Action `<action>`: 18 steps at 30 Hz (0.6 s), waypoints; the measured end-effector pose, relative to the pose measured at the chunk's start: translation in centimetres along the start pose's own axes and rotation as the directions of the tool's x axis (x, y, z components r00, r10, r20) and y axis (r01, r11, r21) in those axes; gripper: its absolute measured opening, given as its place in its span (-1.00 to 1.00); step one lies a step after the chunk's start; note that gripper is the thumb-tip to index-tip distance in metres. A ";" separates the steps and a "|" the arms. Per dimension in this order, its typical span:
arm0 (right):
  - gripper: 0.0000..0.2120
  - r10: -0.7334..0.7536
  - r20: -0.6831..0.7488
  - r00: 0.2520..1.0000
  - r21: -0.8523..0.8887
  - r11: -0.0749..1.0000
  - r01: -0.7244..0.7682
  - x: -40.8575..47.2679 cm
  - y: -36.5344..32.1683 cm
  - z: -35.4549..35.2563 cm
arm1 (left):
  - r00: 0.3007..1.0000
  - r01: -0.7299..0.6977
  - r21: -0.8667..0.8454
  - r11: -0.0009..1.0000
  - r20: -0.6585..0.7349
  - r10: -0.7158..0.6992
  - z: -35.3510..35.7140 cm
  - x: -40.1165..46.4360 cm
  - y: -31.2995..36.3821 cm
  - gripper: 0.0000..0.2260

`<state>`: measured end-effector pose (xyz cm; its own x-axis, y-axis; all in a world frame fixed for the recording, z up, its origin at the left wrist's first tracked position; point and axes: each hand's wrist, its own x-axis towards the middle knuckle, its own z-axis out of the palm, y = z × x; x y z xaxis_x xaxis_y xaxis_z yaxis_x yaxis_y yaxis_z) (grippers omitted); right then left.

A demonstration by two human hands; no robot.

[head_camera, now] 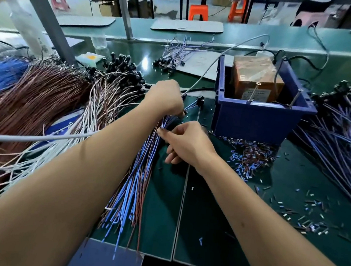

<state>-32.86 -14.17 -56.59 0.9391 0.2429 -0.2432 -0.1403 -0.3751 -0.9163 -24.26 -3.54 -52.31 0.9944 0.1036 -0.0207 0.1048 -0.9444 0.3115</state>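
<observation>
A fan of blue and brown wires (133, 184) lies on the green bench, loose ends toward me. My left hand (165, 98) grips the far end of this bundle, fingers curled round it. Just beyond that hand a black connector (200, 99) on blue leads sticks out. My right hand (185, 143) is right of the bundle, thumb and forefinger pinching a few wires near the top of the fan.
A blue bin (258, 119) holding a brown box (256, 78) stands right of my hands. Cut insulation bits (251, 158) litter the mat. Piles of brown and white wires (45, 104) fill the left, finished blue leads (343, 143) the right. A grey cable (32, 138) crosses my left forearm.
</observation>
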 end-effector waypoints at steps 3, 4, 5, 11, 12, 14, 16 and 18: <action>-0.62 -0.011 0.002 1.000 -0.008 1.000 0.011 0.0 0.1 -0.1 | 0.999 0.036 -0.034 0.999 -0.032 -0.037 0.3 0.0 -0.4 -0.75; -0.64 -0.017 0.003 1.000 -0.009 1.000 0.017 0.0 0.2 -0.1 | 0.998 0.055 -0.056 0.997 -0.041 -0.057 0.4 0.0 -0.6 -0.75; -0.65 -0.021 0.006 1.000 -0.008 1.000 0.021 0.0 0.3 -0.1 | 0.995 0.075 -0.086 0.994 -0.054 -0.080 0.5 -0.1 -0.7 -0.75; -0.64 -0.040 0.011 0.999 0.011 0.999 0.040 0.6 0.8 -0.1 | 0.984 0.115 -0.193 0.974 -0.109 -0.138 0.2 -0.7 -0.6 -0.90; -0.65 -0.039 0.006 0.999 0.014 0.999 0.039 0.7 0.8 0.0 | 0.987 0.107 -0.228 0.968 -0.092 -0.131 -0.1 -0.8 -0.4 -0.89; -0.66 -0.055 -0.022 0.998 0.002 0.998 0.056 0.7 0.9 0.1 | 0.992 0.095 -0.407 0.909 -0.035 -0.119 -1.1 -0.6 0.4 -0.88; -0.65 -0.106 -0.028 0.994 0.030 0.994 0.106 0.6 0.8 0.0 | 0.991 0.128 -0.660 0.740 0.055 -0.123 -2.5 -1.2 2.3 -0.84; -0.67 -0.169 -0.009 0.986 0.137 0.976 0.169 0.2 0.5 -0.4 | 0.982 0.184 -0.825 0.534 0.135 -0.131 -4.0 -2.0 3.9 -0.78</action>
<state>-32.64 -14.64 -57.00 0.9520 0.2950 -0.0819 -0.0214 -0.2027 -0.9790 -25.90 -6.17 -47.30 0.9646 0.1838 -0.1891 0.2289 -0.2278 0.9464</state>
